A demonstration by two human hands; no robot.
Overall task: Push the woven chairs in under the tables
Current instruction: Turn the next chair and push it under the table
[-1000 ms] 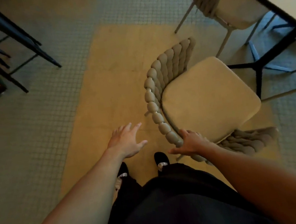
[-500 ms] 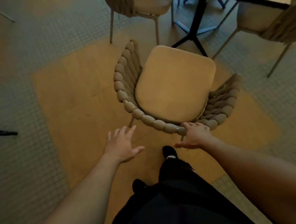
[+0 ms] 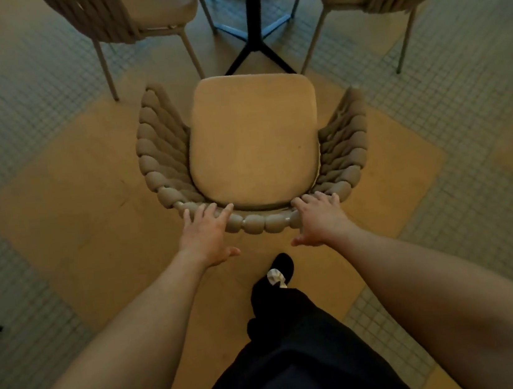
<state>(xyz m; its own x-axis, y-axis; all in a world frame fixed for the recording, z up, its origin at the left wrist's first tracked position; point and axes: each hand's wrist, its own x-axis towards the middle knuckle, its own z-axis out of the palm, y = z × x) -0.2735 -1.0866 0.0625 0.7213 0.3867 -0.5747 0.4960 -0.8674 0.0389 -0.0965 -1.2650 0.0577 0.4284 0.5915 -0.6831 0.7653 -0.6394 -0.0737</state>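
Now both of my hands rest with fingers spread on the chair's (image 3: 253,142) curved back rail, left hand (image 3: 205,233) and right hand (image 3: 318,217) equally near, neither clasping it; its seat points straight ahead toward the table leg (image 3: 252,15), so I judge a square push.

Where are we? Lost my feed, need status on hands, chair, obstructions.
Both hands, left and right, flat on woven chair back rim. Chair faces table base. Base leg straight ahead; chairs flank either side.

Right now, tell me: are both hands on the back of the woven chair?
Yes, the left hand and the right hand both rest on the top rail of the woven chair.
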